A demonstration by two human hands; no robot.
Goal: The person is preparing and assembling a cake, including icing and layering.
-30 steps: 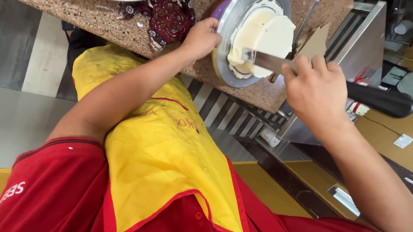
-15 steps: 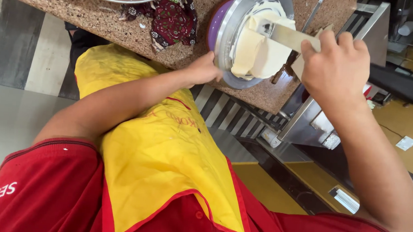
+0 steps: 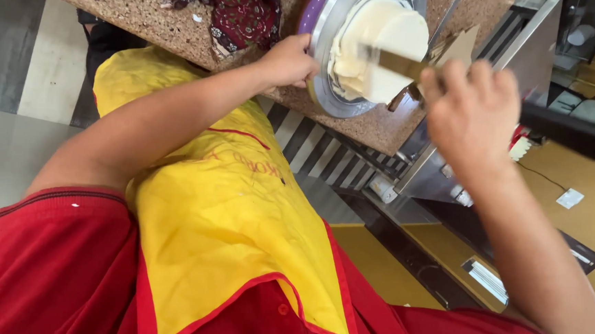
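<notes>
Two hands busy at one white cake, cream being smoothed on

Speckled stone counter (image 3: 114, 11) up top, holding a round metal stand (image 3: 330, 86) with a purple edge, and the white cake (image 3: 381, 41) on it, close to the counter's edge. Long flat blade (image 3: 397, 63) lying across the creamy top, black handle (image 3: 575, 132) poking out past the right hand (image 3: 473, 112), shut tight around the tool. Left hand (image 3: 290, 60) curled on the stand's rim, fingers closed on it. Looks like mid-smoothing; next, probably a slow turn of the stand and a flat, steady blade. Far side of the cake cut off, right fingertips hidden, blade blurry, dark flowery cloth (image 3: 242, 9) only half seen
</notes>
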